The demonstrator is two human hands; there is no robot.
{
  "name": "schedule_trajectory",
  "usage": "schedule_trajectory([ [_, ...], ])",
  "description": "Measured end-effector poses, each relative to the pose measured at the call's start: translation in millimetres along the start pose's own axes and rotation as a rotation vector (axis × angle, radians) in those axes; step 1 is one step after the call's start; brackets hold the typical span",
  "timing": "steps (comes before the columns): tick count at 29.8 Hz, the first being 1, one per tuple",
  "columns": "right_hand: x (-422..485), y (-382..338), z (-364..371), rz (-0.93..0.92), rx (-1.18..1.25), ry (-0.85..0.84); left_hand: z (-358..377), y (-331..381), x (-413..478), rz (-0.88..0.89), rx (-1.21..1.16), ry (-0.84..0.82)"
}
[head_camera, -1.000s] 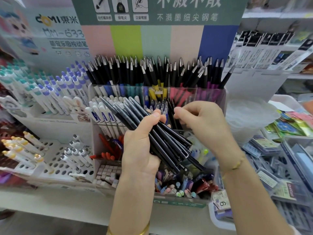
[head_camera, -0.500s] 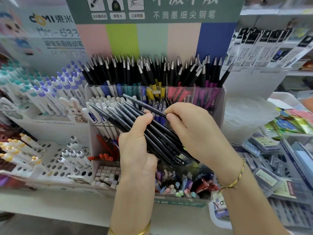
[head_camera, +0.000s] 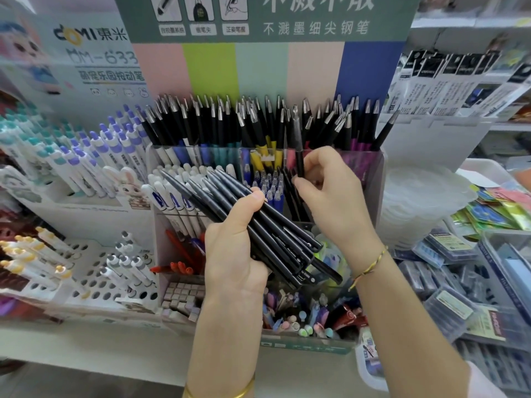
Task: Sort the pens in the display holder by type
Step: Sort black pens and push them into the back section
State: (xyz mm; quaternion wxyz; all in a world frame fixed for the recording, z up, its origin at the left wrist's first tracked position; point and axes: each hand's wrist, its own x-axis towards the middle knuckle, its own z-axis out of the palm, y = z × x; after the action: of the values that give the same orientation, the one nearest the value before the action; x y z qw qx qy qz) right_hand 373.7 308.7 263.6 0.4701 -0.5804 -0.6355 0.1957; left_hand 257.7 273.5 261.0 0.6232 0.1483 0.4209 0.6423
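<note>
Head view: the left hand (head_camera: 234, 254) is gripping a bundle (head_camera: 267, 225) of black pens, with the fingers curled under the barrels and the thumb pressing down on top. The bundle is lying slantwise, running from 10 o'clock to 4 o'clock across the frame centre, in front of the holder (head_camera: 375, 179) and above its lower compartments.

The right hand (head_camera: 330, 199) is positioned at 2 o'clock from the bundle and just beside it. Its thumb and fingers are pinching a single pen (head_camera: 298, 150), black, standing upright with its metal tip pointing to 12 o'clock. The lower end of the single pen is hidden behind the fingers, so whether it is resting inside a compartment cannot be told.

The holder is standing on a shelf (head_camera: 86, 349) and is occupying the frame centre. A back row (head_camera: 218, 124) of black, silver-tipped pens is filling its 12 o'clock side. White pens (head_camera: 172, 193) are leaning at 9 o'clock from the bundle, blue pens (head_camera: 271, 191) are standing between the two hands, and red pens (head_camera: 178, 267) are lying at 8 o'clock. A sign (head_camera: 267, 24) is rising behind the holder at 12 o'clock. A braided cord (head_camera: 370, 265) is circling the right wrist, and a gold bangle (head_camera: 230, 393) is circling the left.
</note>
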Motion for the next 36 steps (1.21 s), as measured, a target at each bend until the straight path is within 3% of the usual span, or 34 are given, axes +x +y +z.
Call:
schedule_trajectory([
  [11, 1, 8, 7, 0.076, -0.646, -0.117, -1, 1, 1, -0.009, 0.008, -0.020],
  [16, 2, 8, 6, 0.138, -0.745, -0.218, -2, 0, 2, -0.018, 0.005, -0.013],
  [22, -1, 15, 1, 0.109, -0.601, -0.170, -1, -1, 0, -0.019, 0.015, -0.031],
  [25, -10, 6, -16, 0.110, -0.275, -0.185, 1, -2, -2, -0.002, 0.018, -0.042],
  [29, -25, -17, -38, 0.142, 0.087, -0.359, 4, -3, -5, 0.015, 0.011, -0.041],
  [36, -31, -20, -41, 0.049, 0.049, -0.391, 8, -6, -8, 0.031, 0.096, -0.026],
])
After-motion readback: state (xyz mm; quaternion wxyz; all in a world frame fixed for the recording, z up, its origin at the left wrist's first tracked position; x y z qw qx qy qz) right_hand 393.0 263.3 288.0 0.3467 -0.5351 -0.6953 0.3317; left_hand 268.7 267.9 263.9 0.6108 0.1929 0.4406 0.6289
